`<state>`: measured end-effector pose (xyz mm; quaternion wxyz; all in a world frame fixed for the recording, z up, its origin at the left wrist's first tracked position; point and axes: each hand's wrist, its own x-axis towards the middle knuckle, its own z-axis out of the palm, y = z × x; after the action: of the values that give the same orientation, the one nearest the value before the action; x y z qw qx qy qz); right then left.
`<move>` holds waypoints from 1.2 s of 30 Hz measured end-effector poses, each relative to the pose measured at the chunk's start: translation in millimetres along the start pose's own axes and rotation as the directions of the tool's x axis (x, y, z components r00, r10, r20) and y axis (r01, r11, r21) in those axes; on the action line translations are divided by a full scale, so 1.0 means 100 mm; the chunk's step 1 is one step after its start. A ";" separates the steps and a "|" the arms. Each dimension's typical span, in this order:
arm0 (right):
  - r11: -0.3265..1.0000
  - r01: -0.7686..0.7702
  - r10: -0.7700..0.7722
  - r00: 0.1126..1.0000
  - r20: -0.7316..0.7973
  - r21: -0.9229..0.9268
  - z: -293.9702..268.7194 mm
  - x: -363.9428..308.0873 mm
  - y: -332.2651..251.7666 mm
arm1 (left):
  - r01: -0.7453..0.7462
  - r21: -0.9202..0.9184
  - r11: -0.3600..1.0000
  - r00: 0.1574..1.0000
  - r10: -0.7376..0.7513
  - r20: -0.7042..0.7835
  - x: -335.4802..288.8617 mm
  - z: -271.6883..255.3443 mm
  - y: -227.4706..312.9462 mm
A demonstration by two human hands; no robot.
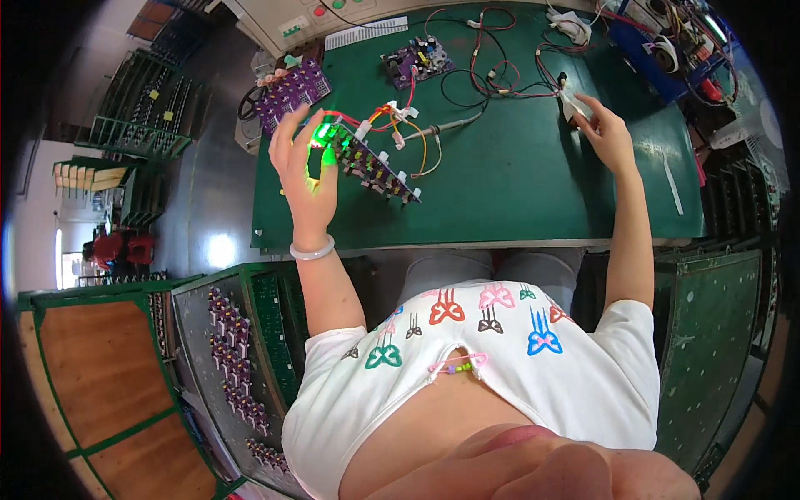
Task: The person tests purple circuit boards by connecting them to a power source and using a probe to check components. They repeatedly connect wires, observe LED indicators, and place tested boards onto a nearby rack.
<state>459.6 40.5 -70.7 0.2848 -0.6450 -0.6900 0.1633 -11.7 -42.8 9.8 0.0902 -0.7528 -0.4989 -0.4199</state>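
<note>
My left hand (307,167) grips the left end of a circuit board (373,165), thumb below and fingers above. The board is tilted, its components facing me, and green light glows between my fingers. Red, yellow and white wires with white plugs (363,130) run from its upper edge. A grey pen-like probe (446,127) lies just behind the board. On the right, my right hand (607,133) has its thumb and fingertips closed on a small white-wrapped piece (572,107) with a black tip, at the end of red and black cables. Its underside is hidden.
A purple board (417,62) lies at the back of the green table (517,192), and several purple boards (292,93) are at its left edge. Tangled cables (492,75) cross the back. A blue crate of electronics (667,50) stands back right. A rack of boards (237,358) is lower left.
</note>
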 end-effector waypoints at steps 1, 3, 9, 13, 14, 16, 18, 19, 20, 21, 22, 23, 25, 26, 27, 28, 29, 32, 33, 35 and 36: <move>0.997 0.075 -0.075 0.997 -0.012 0.008 0.04 0.01 0.02 | 0.022 -0.016 1.000 0.999 -0.022 0.028 -0.01 -0.01 -0.03; 0.979 0.203 -0.203 0.979 -0.005 -0.017 0.12 0.07 0.08 | 0.060 -0.076 0.995 0.998 -0.059 0.014 -0.03 0.02 0.00; 0.927 0.329 -0.328 0.944 0.034 -0.181 0.25 0.14 0.19 | 0.090 -0.249 0.964 0.996 -0.093 0.002 -0.11 -0.01 -0.02; 0.915 0.314 -0.322 0.947 0.010 -0.253 0.26 0.16 0.19 | 0.100 -0.416 0.904 0.995 -0.101 0.019 -0.16 -0.04 -0.02; 0.918 0.305 -0.311 0.950 0.016 -0.253 0.26 0.16 0.19 | 0.106 -0.441 0.891 0.994 -0.105 0.028 -0.17 -0.04 -0.01; 0.923 0.287 -0.290 0.957 0.026 -0.257 0.22 0.16 0.13 | 0.098 -0.477 0.873 0.995 -0.091 0.038 -0.17 -0.05 0.01; 0.959 0.150 -0.147 0.989 0.029 -0.239 0.13 0.10 -0.14 | 0.073 -0.508 0.858 0.997 -0.057 0.046 -0.16 -0.09 0.02; 0.957 0.105 -0.110 0.994 -0.002 -0.272 0.04 0.06 -0.43 | 0.077 -0.527 0.846 0.997 -0.064 0.043 -0.18 -0.10 0.03; 0.971 0.157 -0.168 0.985 -0.045 -0.180 0.06 -0.01 -0.68 | 0.083 -0.551 0.830 0.997 -0.070 0.045 -0.21 -0.08 0.02; 0.972 0.216 -0.223 0.971 -0.087 -0.092 0.07 -0.07 -0.93 | 0.089 -0.575 0.813 0.996 -0.074 0.050 -0.23 -0.06 0.03; 0.917 0.381 -0.359 0.917 -0.172 0.118 0.13 -0.13 -1.17 | 0.078 -0.560 0.825 0.997 -0.060 0.050 -0.23 -0.03 0.04; 0.821 0.535 -0.518 0.845 -0.135 0.200 0.21 -0.18 -1.39 | 0.066 -0.545 0.836 0.998 -0.048 0.047 -0.25 0.01 0.05; 0.593 0.722 -0.725 0.671 -0.152 0.357 0.40 -0.30 -1.87 | 0.042 -0.535 0.844 0.999 -0.017 0.051 -0.28 0.06 0.10; 0.491 0.766 -0.775 0.601 -0.194 0.415 0.48 -0.37 -2.08 | 0.029 -0.538 0.842 0.999 -0.006 0.045 -0.28 0.10 0.12; 0.454 0.787 -0.801 0.566 -0.194 0.418 0.57 -0.40 -2.21 | 0.018 -0.540 0.842 0.999 0.004 0.038 -0.27 0.13 0.14; 0.416 0.806 -0.826 0.529 -0.196 0.421 0.65 -0.39 -2.29 | 0.005 -0.540 0.842 0.999 0.015 0.032 -0.26 0.16 0.16; 0.415 0.822 -0.849 0.504 -0.159 0.389 0.72 -0.39 -2.31 | 0.012 -0.555 0.832 1.000 0.005 0.029 -0.25 0.18 0.17; 0.409 0.826 -0.877 0.473 -0.084 0.388 0.70 -0.32 -2.28 | 0.057 -0.595 0.802 0.998 -0.023 0.064 -0.29 0.14 0.13; 0.407 0.817 -0.891 0.453 -0.019 0.408 0.65 -0.29 -2.23 | 0.071 -0.636 0.769 0.997 -0.037 0.066 -0.34 0.15 0.10; 0.481 0.737 -0.855 0.514 0.068 0.475 0.51 -0.27 -2.27 | 0.092 -0.686 0.722 0.996 -0.069 0.061 -0.42 0.08 0.09; 0.528 0.690 -0.827 0.551 0.115 0.496 0.45 -0.27 -2.26 | 0.099 -0.718 0.689 0.995 -0.077 0.064 -0.42 0.07 0.09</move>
<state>252.5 -5.1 23.2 0.3283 -0.1626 -0.8925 0.2629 -6.6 -72.1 -22.7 -0.2392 -0.7090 -0.3313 -0.5747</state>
